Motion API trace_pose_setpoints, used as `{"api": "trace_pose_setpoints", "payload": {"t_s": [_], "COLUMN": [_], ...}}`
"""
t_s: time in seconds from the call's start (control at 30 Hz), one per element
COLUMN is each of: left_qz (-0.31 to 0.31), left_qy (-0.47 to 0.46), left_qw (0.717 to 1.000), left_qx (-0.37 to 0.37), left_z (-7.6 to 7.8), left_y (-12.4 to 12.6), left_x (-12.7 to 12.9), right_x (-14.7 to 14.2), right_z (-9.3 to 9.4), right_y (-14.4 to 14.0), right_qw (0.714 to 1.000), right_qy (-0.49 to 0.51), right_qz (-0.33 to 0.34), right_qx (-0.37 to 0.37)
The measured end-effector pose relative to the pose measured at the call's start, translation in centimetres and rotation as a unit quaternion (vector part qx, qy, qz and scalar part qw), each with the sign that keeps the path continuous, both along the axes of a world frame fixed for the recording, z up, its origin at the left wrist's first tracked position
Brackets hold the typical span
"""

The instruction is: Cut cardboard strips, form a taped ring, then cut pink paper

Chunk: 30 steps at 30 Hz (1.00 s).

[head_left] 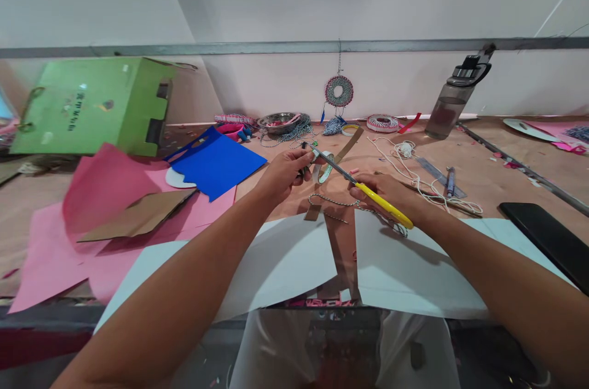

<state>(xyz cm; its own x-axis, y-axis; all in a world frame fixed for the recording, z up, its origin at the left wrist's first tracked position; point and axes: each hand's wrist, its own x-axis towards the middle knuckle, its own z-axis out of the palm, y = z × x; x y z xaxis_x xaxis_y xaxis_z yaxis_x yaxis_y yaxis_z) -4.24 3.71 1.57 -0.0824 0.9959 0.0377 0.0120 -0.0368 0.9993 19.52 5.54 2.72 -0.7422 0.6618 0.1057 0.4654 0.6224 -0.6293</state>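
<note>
The right hand (384,189) is closed around the yellow handles of a pair of scissors (354,183). Their long axis slants up and to the left, blades pointing toward the left hand (285,171). That hand pinches a curling strip of brown card (343,150) just beside the blade tips; how far apart the blades stand cannot be told. A twisted cord (331,202) lies on the table (483,168) just below, between two white sheets (414,266).

Scissors (363,189): shiny metal blades, glossy yellow plastic handle.
</note>
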Motion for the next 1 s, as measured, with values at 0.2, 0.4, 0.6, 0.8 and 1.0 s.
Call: {"api": "trace_pose_setpoints", "payload": {"t_s": [0.2, 0.4, 0.6, 0.8, 1.0], "left_qz": [-0.002, -0.003, -0.005, -0.011, 0.014], "left_qy": [-0.002, -0.001, -0.005, 0.018, 0.038], "left_qw": [1.000, 1.000, 1.000, 1.000, 0.999], "left_qx": [-0.001, 0.001, 0.002, 0.014, 0.035], "left_z": [-0.2, -0.3, -0.2, -0.2, -0.8], "left_y": [0.0, 0.1, 0.0, -0.1, 0.4], "left_x": [-0.1, -0.2, -0.1, -0.1, -1.3], "right_x": [-0.2, -0.4, -0.4, 0.5, 2.2], "right_z": [-0.2, -0.9, -0.8, -1.0, -0.6], "right_y": [-0.1, 0.0, -0.2, 0.8, 1.8], "right_qw": [1.000, 0.999, 1.000, 0.995, 0.997], "right_qy": [-0.004, -0.009, -0.001, -0.066, -0.021], "right_qz": [0.007, -0.015, -0.014, -0.043, -0.046], "right_qx": [0.029, 0.047, 0.001, 0.054, -0.065]}}
